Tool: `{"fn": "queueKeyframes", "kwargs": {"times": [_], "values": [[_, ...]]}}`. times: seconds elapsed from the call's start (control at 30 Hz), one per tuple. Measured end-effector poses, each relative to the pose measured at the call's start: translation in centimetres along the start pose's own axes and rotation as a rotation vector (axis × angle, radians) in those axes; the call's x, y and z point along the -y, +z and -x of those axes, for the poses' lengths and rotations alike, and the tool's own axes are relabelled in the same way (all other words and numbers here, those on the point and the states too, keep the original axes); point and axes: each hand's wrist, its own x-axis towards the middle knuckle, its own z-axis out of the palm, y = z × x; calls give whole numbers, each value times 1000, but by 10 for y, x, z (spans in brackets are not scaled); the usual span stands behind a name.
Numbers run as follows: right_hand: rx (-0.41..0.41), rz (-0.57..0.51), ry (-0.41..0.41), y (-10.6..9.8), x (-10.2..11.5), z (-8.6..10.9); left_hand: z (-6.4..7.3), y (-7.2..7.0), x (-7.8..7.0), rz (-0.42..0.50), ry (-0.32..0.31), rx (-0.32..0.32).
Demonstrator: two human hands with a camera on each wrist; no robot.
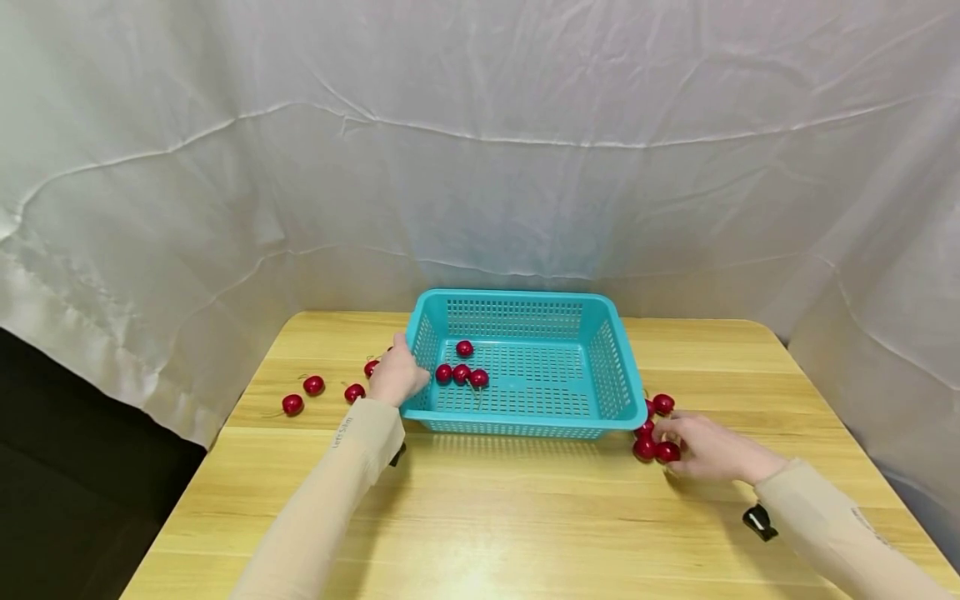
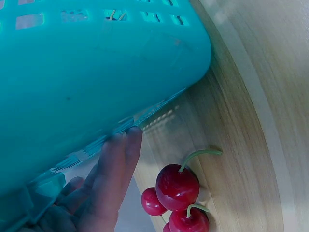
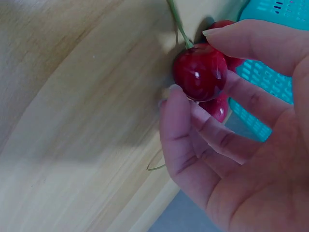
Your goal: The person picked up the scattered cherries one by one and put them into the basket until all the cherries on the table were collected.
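teal basket (image 1: 525, 358) with a grid of little holes, glossy dark red cherries (image 1: 461, 373), light wood-grain tabletop (image 1: 525, 517)

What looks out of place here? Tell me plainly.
Only four cherries lie inside the teal basket. The rest are loose on the wooden table: some left of the basket by the left hand, a cluster at its right front corner, where the right hand pinches one cherry.
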Motion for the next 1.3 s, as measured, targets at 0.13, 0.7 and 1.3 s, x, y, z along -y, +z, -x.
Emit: {"fn": "queueKeyframes", "kwargs": {"times": [0.13, 0.7, 1.3], "values": [[18, 0, 9, 1, 0, 1, 1, 0, 0, -1, 6, -3], [49, 30, 72, 4, 2, 0, 1, 1, -2, 9, -6, -1], [84, -6, 74, 8, 4, -1, 0, 1, 0, 4, -2, -4]]}}
